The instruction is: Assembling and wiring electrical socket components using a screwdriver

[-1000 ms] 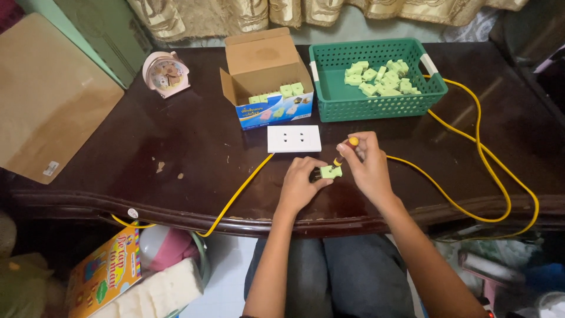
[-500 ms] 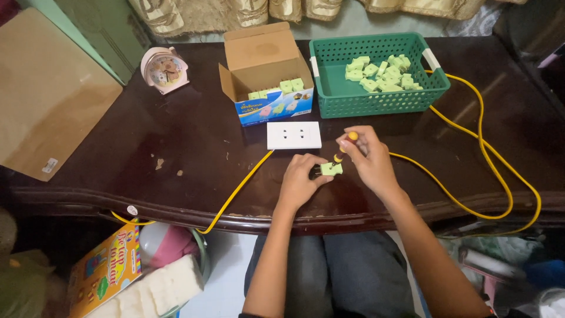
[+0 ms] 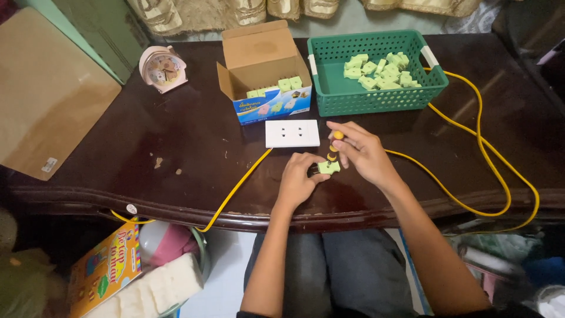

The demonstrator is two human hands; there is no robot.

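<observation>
Left hand [image 3: 297, 181] pinching a small green plug [image 3: 328, 168] against the table [image 3: 176, 147] near its front edge; right hand [image 3: 362, 152] closed round a yellow-handled screwdriver [image 3: 335, 143], tip down on the plug. Just beyond, a white socket plate [image 3: 292, 133] with a yellow cable [image 3: 235, 189]. Farther back, an open box [image 3: 265, 70] and a green basket [image 3: 376, 100] of more green plugs, and a pink clock [image 3: 161, 68] to the left.

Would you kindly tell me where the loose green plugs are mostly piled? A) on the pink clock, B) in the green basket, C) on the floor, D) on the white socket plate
B: the green plugs lie heaped inside the green basket at the table's far side.
</observation>
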